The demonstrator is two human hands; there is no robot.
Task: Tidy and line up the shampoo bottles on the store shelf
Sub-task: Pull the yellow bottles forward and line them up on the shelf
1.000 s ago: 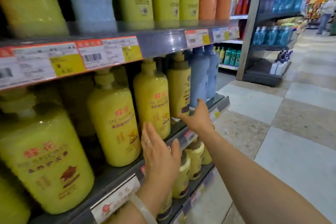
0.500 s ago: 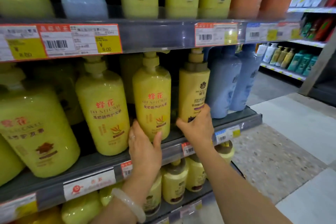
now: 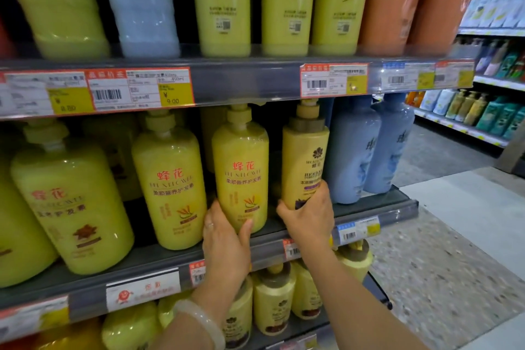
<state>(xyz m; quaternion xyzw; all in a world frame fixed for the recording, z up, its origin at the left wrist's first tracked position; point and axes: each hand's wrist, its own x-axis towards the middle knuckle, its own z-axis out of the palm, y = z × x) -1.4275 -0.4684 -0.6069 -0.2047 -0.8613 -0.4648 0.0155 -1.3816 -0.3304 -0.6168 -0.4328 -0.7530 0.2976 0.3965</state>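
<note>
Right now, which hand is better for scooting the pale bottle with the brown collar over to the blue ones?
The right hand. It already grips the base of the pale bottle, next to the blue bottles. The left hand holds the yellow bottle.

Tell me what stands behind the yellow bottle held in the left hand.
Behind the yellow bottle gripped by the left hand, another yellow bottle partly shows in the dark. Anything deeper is hidden.
</note>
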